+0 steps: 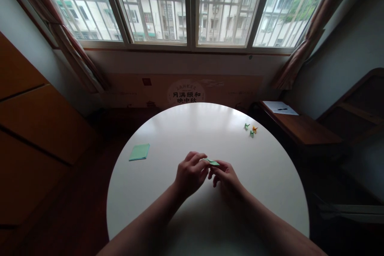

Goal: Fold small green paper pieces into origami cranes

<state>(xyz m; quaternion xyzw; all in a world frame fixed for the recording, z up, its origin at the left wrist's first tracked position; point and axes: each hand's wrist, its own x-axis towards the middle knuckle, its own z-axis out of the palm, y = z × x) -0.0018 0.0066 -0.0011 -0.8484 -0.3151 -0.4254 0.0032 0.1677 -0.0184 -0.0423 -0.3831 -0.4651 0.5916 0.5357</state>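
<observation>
A small folded piece of green paper [212, 162] is held up between both hands, over the middle of the round white table [192, 128]. My left hand [192, 171] pinches its left end, with the fingers curled. My right hand [225, 174] grips the paper's right side between thumb and fingers, its lower fingers bent beneath. Part of the paper is hidden behind the fingers. Off to the left lies a stack of square green paper [139, 152]. Toward the back right of the table stand several small folded paper figures, green [252, 133] and orange [255, 129].
Right of the table is a wooden bench [303, 128] with a white sheet [280, 108] and a dark pen [282, 109] on it. Wooden cabinets [36, 128] stand at the left. A barred window [192, 8] with tied curtains spans the far wall.
</observation>
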